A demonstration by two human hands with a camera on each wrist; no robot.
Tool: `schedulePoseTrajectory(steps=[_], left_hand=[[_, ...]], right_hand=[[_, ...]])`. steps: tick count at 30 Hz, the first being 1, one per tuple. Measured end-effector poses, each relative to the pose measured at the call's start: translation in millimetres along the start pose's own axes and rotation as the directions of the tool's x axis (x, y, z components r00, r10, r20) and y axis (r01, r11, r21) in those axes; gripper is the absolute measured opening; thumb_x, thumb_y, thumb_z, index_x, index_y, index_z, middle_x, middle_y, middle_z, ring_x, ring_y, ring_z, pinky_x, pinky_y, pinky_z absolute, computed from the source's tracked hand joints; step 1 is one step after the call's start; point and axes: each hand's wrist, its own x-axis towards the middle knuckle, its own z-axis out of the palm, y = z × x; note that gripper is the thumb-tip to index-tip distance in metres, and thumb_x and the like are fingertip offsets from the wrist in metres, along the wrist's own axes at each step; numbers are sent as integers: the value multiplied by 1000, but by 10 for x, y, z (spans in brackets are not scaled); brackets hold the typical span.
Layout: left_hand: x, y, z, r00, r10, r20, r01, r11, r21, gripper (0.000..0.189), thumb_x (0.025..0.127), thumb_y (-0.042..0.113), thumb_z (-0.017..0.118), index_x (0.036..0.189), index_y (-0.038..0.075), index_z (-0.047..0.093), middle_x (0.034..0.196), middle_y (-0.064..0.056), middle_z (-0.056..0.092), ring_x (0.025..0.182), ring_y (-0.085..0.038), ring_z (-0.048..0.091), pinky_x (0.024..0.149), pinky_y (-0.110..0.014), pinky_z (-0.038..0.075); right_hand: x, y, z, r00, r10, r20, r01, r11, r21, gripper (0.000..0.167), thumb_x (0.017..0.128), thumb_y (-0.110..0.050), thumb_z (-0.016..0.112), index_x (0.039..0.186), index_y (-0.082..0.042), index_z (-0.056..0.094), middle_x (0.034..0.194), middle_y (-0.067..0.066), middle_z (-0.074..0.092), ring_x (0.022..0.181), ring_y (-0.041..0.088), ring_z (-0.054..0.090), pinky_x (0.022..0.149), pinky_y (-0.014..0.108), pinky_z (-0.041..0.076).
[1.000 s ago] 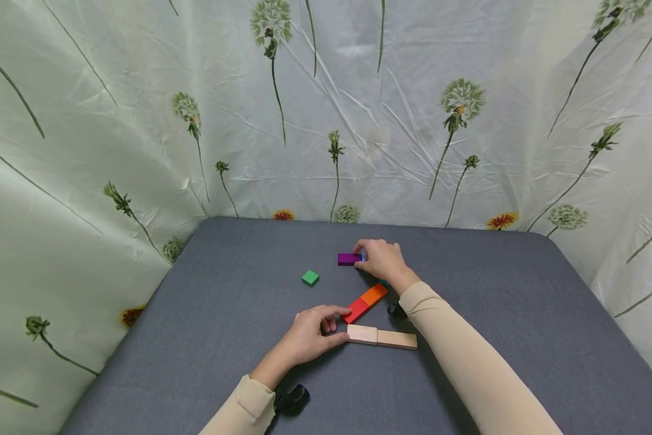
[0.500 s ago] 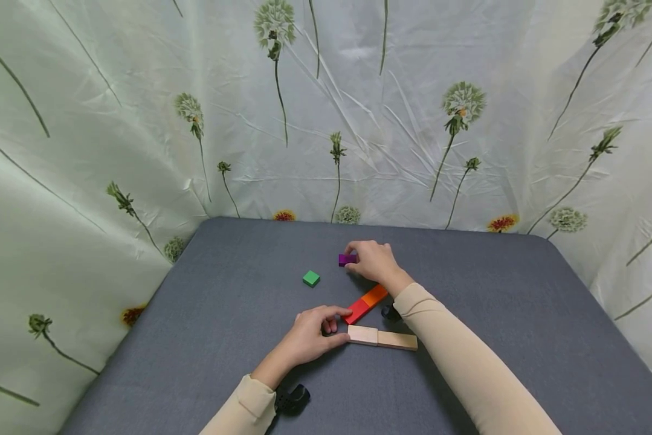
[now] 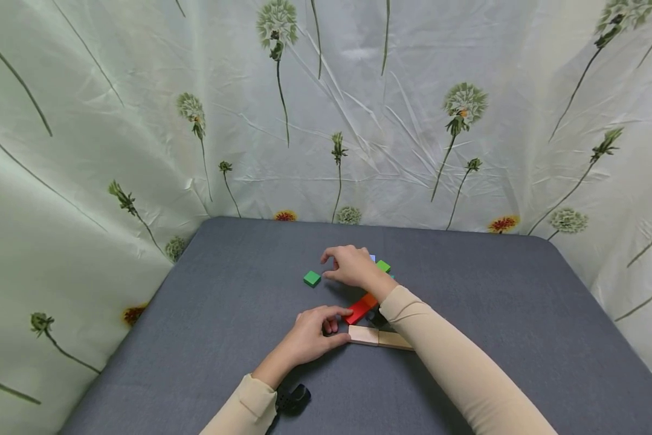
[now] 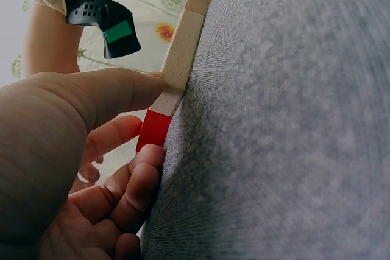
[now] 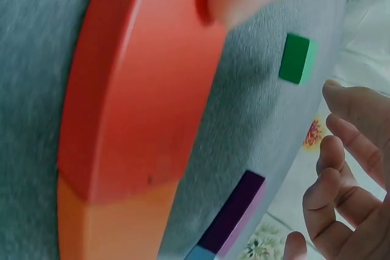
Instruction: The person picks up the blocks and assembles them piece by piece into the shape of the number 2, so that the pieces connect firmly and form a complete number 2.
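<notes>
In the head view my left hand [image 3: 312,335] touches the red block [image 3: 354,314] with its index finger and the left end of a pale wooden block [image 3: 363,335] with its thumb. The other fingers of that hand curl loosely beneath. An orange block [image 5: 125,229] lies end to end with the red one. My right hand [image 3: 350,266] hovers just right of a green block [image 3: 312,278], apart from it, with loosely bent fingers and nothing between them. The purple block [image 5: 231,211] shows in the right wrist view; in the head view my right hand hides it.
A second wooden block [image 3: 395,341] continues the pale row to the right. Beyond my right wrist lie a light green block [image 3: 383,266] and a light blue piece [image 3: 372,258]. The grey table [image 3: 222,314] backs onto a flowered curtain [image 3: 326,109].
My right hand has moved left from over the purple block toward the green block, uncovering the light green and light blue pieces. My left hand has stayed in place.
</notes>
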Motion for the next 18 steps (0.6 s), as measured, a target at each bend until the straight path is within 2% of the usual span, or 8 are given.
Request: schedulePoseTrajectory(steps=[11, 18], left_hand=[[-5, -2, -2, 1000, 14, -9, -14, 1000, 10, 39, 94, 29, 85, 131, 21, 76, 86, 8, 63, 78, -3, 54, 80, -39, 30], [-1, -11, 1, 1000, 12, -6, -12, 1000, 11, 39, 94, 29, 85, 132, 22, 75, 86, 9, 62, 78, -2, 54, 79, -39, 30]], right_hand=[[45, -122, 99, 999, -27, 42, 27, 1000, 2, 30, 99, -29, 80, 128, -22, 77, 84, -3, 67, 77, 12, 59, 81, 39, 37], [53, -164, 115, 998, -29, 60, 29, 1000, -1, 31, 99, -29, 80, 129, -23, 77, 85, -3, 68, 77, 12, 59, 83, 41, 38]])
